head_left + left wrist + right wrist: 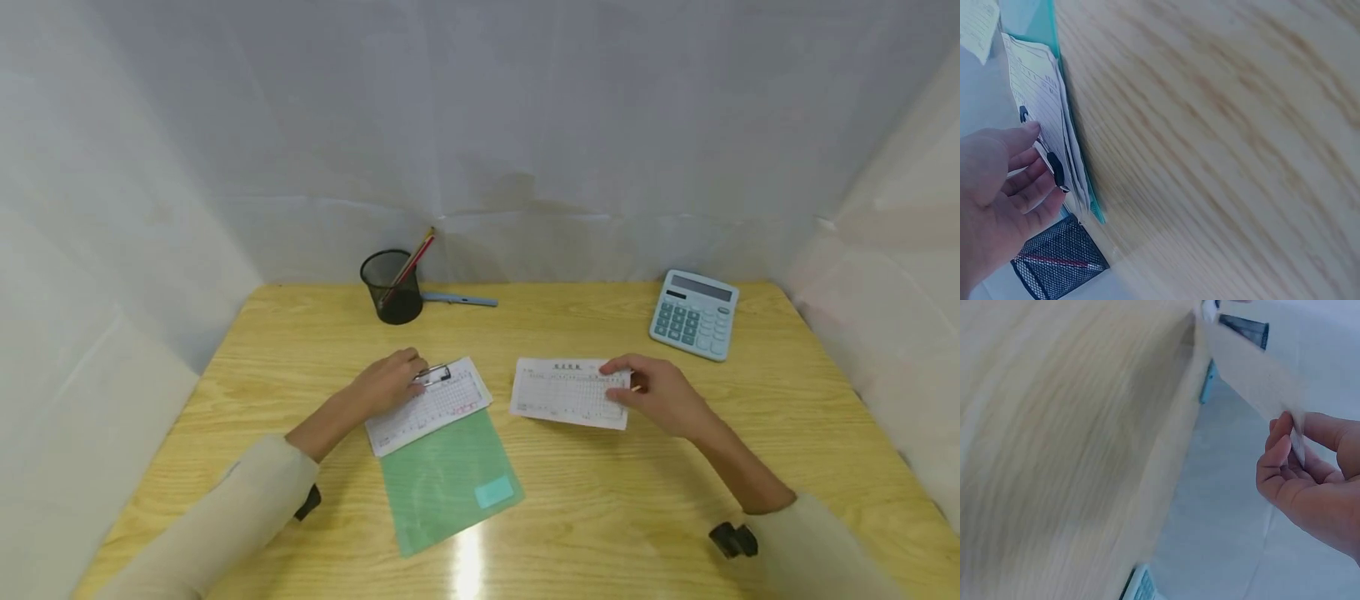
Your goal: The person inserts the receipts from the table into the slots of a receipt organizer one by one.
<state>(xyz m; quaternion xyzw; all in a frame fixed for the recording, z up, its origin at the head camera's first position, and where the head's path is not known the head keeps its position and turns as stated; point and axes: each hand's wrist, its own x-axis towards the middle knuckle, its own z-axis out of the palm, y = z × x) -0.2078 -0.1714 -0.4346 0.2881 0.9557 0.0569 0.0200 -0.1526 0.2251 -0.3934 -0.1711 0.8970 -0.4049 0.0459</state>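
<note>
On the left lies a stack of printed forms (pixel 438 408), its sheets fanned slightly at the edge in the left wrist view. A binder clip (pixel 1055 167) with black parts and wire handles sits at the top of this stack. My left hand (pixel 387 383) pinches the clip, thumb above and fingers curled at the far side. Under the stack lies a green translucent folder (pixel 442 492) with a pale blue label. My right hand (pixel 663 394) pinches a single printed form (pixel 558 390) by its right end, thumb against fingers. That sheet is raised over the table and bends a little.
A black mesh pen cup (pixel 397 300) holding pencils stands behind the stack. Beside it lies a blue pen-like item (pixel 461 299). At the back right is a light blue calculator (pixel 693 315). Pale sheeting (pixel 510 142) walls the wooden table (pixel 600 525) at the back and sides.
</note>
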